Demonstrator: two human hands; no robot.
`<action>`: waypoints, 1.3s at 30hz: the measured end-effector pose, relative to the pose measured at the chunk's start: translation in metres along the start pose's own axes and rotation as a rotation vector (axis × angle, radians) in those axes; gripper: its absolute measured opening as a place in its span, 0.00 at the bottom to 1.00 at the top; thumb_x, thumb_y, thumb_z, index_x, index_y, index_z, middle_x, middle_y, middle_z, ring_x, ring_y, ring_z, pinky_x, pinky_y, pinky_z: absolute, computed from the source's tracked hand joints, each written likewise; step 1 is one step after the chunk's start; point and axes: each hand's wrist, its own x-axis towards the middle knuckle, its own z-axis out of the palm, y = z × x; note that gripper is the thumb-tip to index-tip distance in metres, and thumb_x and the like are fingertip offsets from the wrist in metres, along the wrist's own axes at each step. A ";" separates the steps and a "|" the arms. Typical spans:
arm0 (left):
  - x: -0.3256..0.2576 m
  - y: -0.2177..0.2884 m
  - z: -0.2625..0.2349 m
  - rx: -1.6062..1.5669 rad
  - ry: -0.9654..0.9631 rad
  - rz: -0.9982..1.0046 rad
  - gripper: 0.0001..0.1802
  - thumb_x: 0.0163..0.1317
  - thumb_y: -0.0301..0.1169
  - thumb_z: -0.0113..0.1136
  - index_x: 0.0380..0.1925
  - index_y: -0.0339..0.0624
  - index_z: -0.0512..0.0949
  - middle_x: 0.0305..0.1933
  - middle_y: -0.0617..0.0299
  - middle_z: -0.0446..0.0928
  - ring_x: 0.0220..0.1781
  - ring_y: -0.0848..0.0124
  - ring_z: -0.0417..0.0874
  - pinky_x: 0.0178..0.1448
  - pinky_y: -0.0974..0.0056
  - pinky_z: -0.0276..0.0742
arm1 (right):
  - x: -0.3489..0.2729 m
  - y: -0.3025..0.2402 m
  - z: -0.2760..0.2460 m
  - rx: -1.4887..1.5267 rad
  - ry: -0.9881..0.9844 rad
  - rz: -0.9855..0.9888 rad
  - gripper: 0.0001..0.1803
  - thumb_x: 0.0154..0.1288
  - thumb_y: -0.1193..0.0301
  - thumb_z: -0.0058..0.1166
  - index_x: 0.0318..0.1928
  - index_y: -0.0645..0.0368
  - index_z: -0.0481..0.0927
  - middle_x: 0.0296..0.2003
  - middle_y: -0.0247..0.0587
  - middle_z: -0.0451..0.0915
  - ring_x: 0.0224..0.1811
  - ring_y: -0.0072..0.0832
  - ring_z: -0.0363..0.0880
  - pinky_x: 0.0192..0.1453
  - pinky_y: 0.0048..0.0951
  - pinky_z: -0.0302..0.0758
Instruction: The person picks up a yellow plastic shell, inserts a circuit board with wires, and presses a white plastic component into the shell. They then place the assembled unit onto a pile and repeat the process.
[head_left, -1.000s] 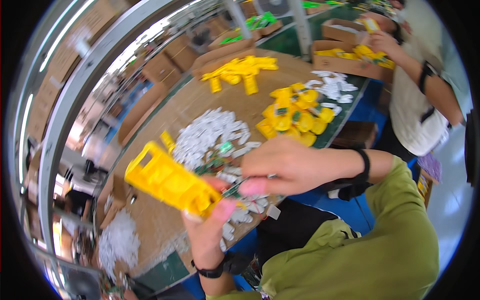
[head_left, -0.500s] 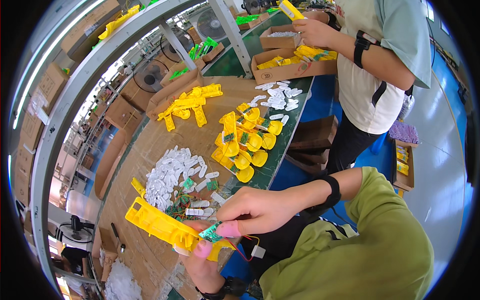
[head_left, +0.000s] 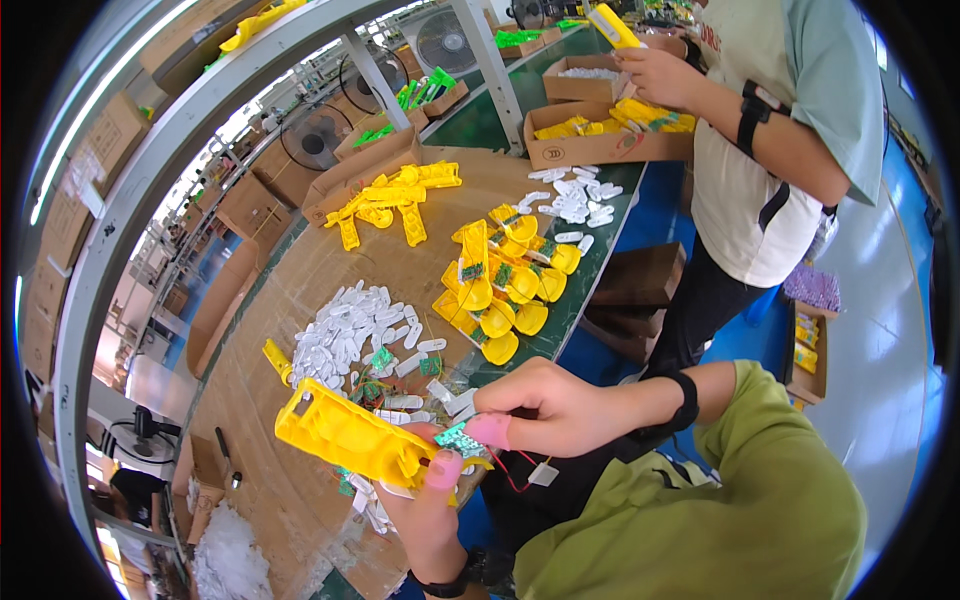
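My left hand (head_left: 425, 515) is closed round a yellow plastic housing (head_left: 345, 432), its hollow side up and its long end pointing left. A small green circuit board (head_left: 460, 441) is pinched between the thumb and fingers of my right hand (head_left: 560, 405), right at the housing's near end. My left thumb, covered in pink like the right one, lies close to the board. Red wires run from the board area to a white block (head_left: 543, 474) hanging at the right. Whether the board touches the housing I cannot tell.
Behind my hands lie a heap of white plastic pieces (head_left: 345, 335) and wired circuit boards (head_left: 380, 362). Yellow housings with boards (head_left: 500, 285) are stacked to the right, and bare yellow housings (head_left: 395, 200) farther back. A co-worker (head_left: 760, 190) stands beyond the table's right edge, near cardboard boxes (head_left: 610, 150).
My view has shifted, so the table's contents appear lower and further right. Both hands still hold the housing and the board, and the housing is turned slightly, showing more of its hollow side.
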 end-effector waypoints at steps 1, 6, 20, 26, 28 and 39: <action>-0.002 0.003 0.006 -0.006 0.069 -0.006 0.22 0.42 0.32 0.65 0.36 0.36 0.68 0.33 0.62 0.68 0.33 0.75 0.68 0.39 0.72 0.63 | -0.001 -0.003 0.001 -0.020 0.026 0.006 0.12 0.59 0.72 0.44 0.21 0.64 0.63 0.12 0.36 0.61 0.14 0.19 0.59 0.19 0.24 0.57; -0.010 0.002 0.013 0.055 0.098 0.110 0.19 0.44 0.31 0.64 0.34 0.37 0.68 0.33 0.62 0.67 0.33 0.75 0.67 0.39 0.72 0.62 | -0.008 -0.006 0.009 -0.084 0.077 -0.010 0.14 0.62 0.71 0.42 0.20 0.62 0.62 0.12 0.35 0.64 0.13 0.20 0.67 0.17 0.21 0.61; -0.026 -0.003 0.008 0.256 0.185 0.311 0.20 0.48 0.32 0.61 0.37 0.34 0.65 0.35 0.60 0.66 0.36 0.72 0.66 0.43 0.68 0.62 | -0.011 -0.026 0.019 -0.219 0.056 -0.100 0.15 0.62 0.72 0.44 0.19 0.63 0.62 0.12 0.40 0.61 0.13 0.32 0.62 0.19 0.29 0.58; -0.024 -0.006 -0.013 -0.027 -0.070 0.109 0.17 0.45 0.34 0.61 0.29 0.36 0.66 0.25 0.60 0.68 0.26 0.72 0.67 0.33 0.70 0.62 | -0.019 -0.018 0.015 -0.178 -0.096 -0.195 0.15 0.61 0.71 0.44 0.20 0.63 0.61 0.12 0.40 0.61 0.14 0.35 0.61 0.19 0.30 0.58; -0.022 -0.004 -0.021 -0.298 -0.287 -0.075 0.16 0.44 0.32 0.60 0.29 0.35 0.67 0.22 0.57 0.69 0.23 0.71 0.69 0.29 0.69 0.64 | -0.018 -0.017 0.015 -0.160 -0.155 -0.248 0.14 0.61 0.73 0.45 0.18 0.63 0.64 0.14 0.39 0.62 0.15 0.35 0.64 0.19 0.30 0.58; -0.031 -0.024 0.016 0.292 0.145 0.087 0.12 0.52 0.26 0.55 0.36 0.34 0.67 0.33 0.57 0.69 0.36 0.69 0.71 0.38 0.68 0.70 | -0.028 -0.002 0.008 -0.039 0.106 -0.002 0.15 0.62 0.71 0.44 0.19 0.63 0.63 0.13 0.39 0.64 0.14 0.31 0.65 0.19 0.27 0.59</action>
